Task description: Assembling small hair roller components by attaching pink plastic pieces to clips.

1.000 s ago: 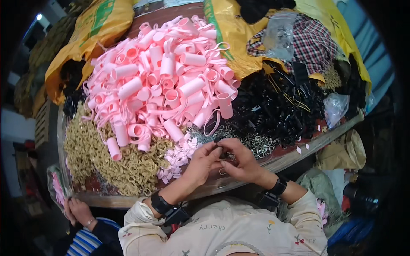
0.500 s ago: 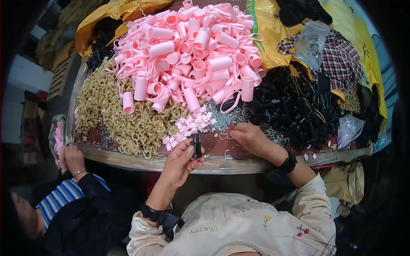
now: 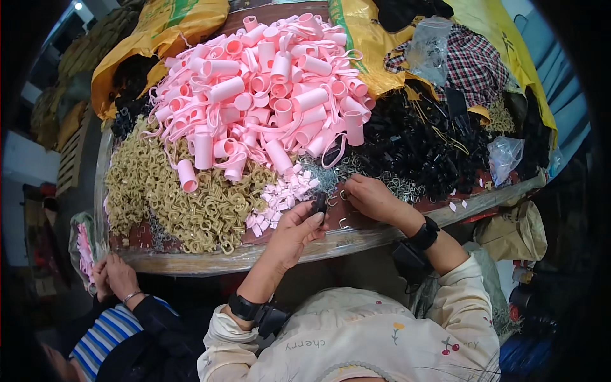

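Cluttered table (image 3: 356, 237), left hand (image 3: 294, 229) fingers gripping small black clip (image 3: 319, 204), right hand (image 3: 372, 197) fingers pinching metal rings (image 3: 388, 184)

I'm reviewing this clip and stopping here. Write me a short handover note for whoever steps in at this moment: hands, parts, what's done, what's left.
Left hand: pinches a small black clip upright above the table edge.
Right hand: fingertips down among the loose metal rings by the black clip pile; whether it grips one cannot be told.
Parts: pink tubes heaped at centre, tan pieces to the left, small pink bits just ahead of the hands.
Done: one clip picked up.
Left: no ring visibly on the clip yet; the piles remain large.
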Tool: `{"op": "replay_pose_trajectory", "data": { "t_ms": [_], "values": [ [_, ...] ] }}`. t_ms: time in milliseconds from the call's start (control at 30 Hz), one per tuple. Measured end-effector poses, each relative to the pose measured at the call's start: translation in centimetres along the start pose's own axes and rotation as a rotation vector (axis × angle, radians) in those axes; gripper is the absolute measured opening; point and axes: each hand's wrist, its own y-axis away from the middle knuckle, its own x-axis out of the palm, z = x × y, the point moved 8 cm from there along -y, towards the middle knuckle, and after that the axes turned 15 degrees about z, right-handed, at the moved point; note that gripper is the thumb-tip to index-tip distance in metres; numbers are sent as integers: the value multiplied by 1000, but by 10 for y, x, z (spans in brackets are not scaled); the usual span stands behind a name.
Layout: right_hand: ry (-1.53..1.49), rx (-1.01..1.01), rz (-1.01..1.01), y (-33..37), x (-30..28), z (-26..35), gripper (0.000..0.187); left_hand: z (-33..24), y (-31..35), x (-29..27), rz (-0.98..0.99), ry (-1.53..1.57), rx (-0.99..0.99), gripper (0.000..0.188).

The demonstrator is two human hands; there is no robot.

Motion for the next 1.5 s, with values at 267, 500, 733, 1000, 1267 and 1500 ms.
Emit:
{"op": "replay_pose_trajectory", "data": {
  "t_ms": [267,500,733,1000,1267,1500],
  "values": [
    [-55,-32,-66,-5,0,3,8,0,1,-23,-56,93,9,25],
    [244,13,14,-12,3,10,13,-1,0,-15,-52,94,61,24],
    [-1023,-166,118,-1,-6,28,10,-24,-7,14,-149,-702,261,18],
    [-1756,-261,290,3,2,56,13,-38,7,25,-225,-881,444,13],
    [-1365,-224,107,4,-2,60,11,-23,5,9,-167,-289,388,9],
    [-616,-189,-90,9,-27,65,9,-10,-2,5,-159,38,210,8]
  ]
}}
